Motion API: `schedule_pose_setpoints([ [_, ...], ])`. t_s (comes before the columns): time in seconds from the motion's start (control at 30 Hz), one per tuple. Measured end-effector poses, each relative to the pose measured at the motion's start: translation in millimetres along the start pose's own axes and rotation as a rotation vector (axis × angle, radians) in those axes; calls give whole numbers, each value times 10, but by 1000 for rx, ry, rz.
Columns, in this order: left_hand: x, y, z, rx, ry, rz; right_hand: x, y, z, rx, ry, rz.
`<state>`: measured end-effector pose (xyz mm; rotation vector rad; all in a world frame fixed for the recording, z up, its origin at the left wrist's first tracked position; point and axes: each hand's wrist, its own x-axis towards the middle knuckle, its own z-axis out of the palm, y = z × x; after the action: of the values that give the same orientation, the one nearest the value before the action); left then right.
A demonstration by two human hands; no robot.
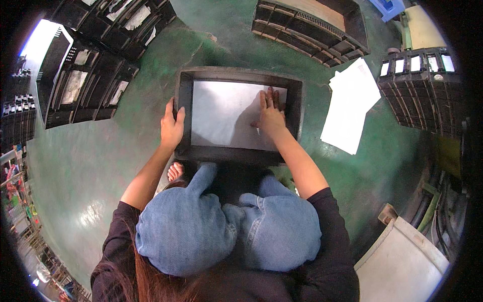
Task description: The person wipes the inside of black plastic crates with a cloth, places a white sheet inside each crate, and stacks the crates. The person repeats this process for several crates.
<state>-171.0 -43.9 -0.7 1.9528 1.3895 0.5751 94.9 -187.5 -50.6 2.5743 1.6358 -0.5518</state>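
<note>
A black plastic crate (229, 153) lies in front of my knees, its open top facing up. White sheet material (216, 110), probably paper, covers most of its bottom. My left hand (172, 127) grips the crate's left wall, the thumb at the rim and the fingers along the outside. Inside the crate, my right hand (272, 119) lies on the right part of the sheet with its fingers stretched out and pointing away from me. Its shadow falls across the sheet.
Loose white paper sheets (348, 108) lie on the green floor (100, 166) to the crate's right. Stacked black crates stand at the far left (83, 83), far side (307, 31) and right (422, 93). A pale panel (402, 261) is at the lower right, a blue plastic item (388, 8) at the far right.
</note>
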Motion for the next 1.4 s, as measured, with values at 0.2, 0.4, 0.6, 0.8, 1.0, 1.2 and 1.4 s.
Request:
schedule_pose_setpoints([
  [0.2,-8,18,1,-33,-57,-104,-136,-113,161,-81,364,-255],
  [0.4,79,-26,29,33,44,230,-582,53,-1003,95,641,-191],
  [0.6,114,-34,20,32,-23,181,-757,1559,-1507,148,836,367],
  [0.8,36,29,4,-22,-56,71,-625,1540,-1478,-136,941,354],
  [1.0,50,28,10,15,-11,148,-162,16,-637,128,217,-299],
  [1.2,13,23,6,-9,-25,128,-229,-170,225,-103,-7,-118],
  [1.4,32,-19,-1,-107,-33,-23,-381,-271,176,-88,69,-261],
])
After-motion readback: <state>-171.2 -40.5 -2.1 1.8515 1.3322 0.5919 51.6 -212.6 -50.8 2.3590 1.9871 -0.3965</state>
